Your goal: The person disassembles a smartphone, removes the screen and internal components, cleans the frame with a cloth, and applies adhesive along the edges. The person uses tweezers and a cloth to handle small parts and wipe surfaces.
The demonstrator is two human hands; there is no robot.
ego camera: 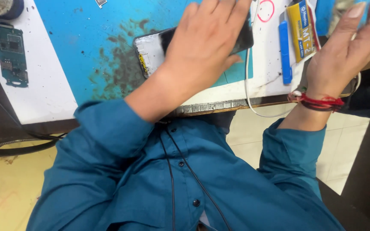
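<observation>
Blue, stained work mat (108, 38) supports an opened smartphone (150, 53). Left hand (206, 45) lies flat over the phone, pressing it down, not gripping. Right hand (343, 55) hovers open, empty, near a blue pry tool (284, 53). Judged step: steadying the phone; next move calls for tool pickup.

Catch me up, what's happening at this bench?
A person in a teal shirt presses the left hand flat on an opened black smartphone lying on a stained blue work mat. The right hand is raised, open, holding nothing, near a yellow tube and blue plastic pry tool. A green circuit board lies aside.
</observation>
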